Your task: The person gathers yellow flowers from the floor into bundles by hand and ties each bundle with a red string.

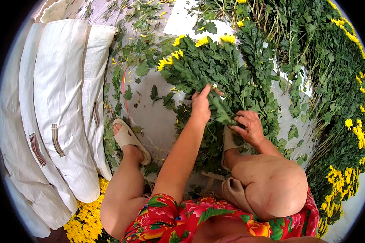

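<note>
A bunch of yellow chrysanthemums [210,65] with dense green leaves lies slanted in front of me, its flower heads pointing away. My left hand [201,104] is closed around its near side, index finger stretched along the leaves. At the lower end of the same bunch, the fingers of my right hand [249,126] are curled on leafy stems; the leaves hide the fingertips. More leafy stems [258,91] lie just beyond my right hand, and stripped leaves [206,152] are heaped between my feet.
On the right a long bank of cut chrysanthemums [331,91] curves round, blooms outward. White wrapped bundles [60,100] with striped straps line the left, with yellow blooms [88,218] at their near end. Loose leaves litter the grey floor [152,112]. A white sheet [182,19] lies ahead.
</note>
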Available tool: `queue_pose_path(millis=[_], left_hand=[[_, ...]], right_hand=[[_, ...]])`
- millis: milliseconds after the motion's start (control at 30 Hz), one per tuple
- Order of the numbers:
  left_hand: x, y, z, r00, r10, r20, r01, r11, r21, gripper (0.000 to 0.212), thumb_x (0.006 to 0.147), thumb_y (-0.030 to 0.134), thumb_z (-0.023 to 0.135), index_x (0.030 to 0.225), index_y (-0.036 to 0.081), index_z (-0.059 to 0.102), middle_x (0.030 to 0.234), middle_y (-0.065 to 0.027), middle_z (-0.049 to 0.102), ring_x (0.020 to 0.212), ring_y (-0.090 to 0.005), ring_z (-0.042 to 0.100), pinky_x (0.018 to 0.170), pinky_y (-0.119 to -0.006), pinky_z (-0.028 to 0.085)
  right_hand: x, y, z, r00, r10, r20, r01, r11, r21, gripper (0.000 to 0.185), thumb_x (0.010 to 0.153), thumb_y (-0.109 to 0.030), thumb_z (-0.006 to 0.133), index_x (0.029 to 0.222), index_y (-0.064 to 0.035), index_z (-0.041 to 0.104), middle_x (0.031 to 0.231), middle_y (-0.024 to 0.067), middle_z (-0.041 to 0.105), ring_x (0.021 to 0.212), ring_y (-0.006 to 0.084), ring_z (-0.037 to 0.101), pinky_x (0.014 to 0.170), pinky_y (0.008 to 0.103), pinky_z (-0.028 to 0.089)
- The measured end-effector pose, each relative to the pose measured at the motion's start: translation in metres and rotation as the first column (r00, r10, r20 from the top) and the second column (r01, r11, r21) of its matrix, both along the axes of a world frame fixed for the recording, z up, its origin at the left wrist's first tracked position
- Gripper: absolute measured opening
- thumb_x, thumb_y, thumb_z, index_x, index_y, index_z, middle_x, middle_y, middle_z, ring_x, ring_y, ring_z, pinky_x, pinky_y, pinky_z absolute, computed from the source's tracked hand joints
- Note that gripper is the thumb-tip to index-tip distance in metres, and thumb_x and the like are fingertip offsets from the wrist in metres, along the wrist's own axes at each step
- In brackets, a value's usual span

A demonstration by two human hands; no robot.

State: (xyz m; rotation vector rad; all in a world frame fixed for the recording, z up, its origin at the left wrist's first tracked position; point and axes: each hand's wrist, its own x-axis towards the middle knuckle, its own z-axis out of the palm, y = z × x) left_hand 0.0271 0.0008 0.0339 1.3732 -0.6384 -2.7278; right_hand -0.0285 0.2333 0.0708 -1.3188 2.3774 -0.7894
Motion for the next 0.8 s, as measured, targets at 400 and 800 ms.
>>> queue_pose_path(millis=[400,800], left_hand=[[0.017,-0.008,-0.01,0.995,-0.068,-0.072,0.066,0.997,-0.034,0.034,0.106,0.032,0.048,0.132,0.013,0.057,0.085,-0.0057,0.06,0.079,-0.0229,0.06,0.077,-0.042,0.053],[0.023,-0.007,0.003,0.994,-0.008,-0.11,0.02,0.994,0.108,0.052,0.097,0.033,0.063,0.14,0.005,0.052,0.134,-0.0089,0.058,0.119,-0.0251,0.059,0.1,-0.046,0.05]], right_hand=[[-0.058,-0.028,-0.056,0.849,-0.514,-0.121,0.514,0.857,-0.033,0.022,0.088,-0.012,0.065,0.104,-0.0003,0.056,0.096,0.0193,0.06,0.095,0.0431,0.056,0.081,0.0474,0.047],[0.016,-0.055,-0.012,0.963,-0.195,0.184,0.211,0.975,-0.066,0.041,0.088,-0.004,0.065,0.128,0.0003,0.056,0.103,0.0217,0.061,0.093,0.0442,0.062,0.08,0.0437,0.054]])
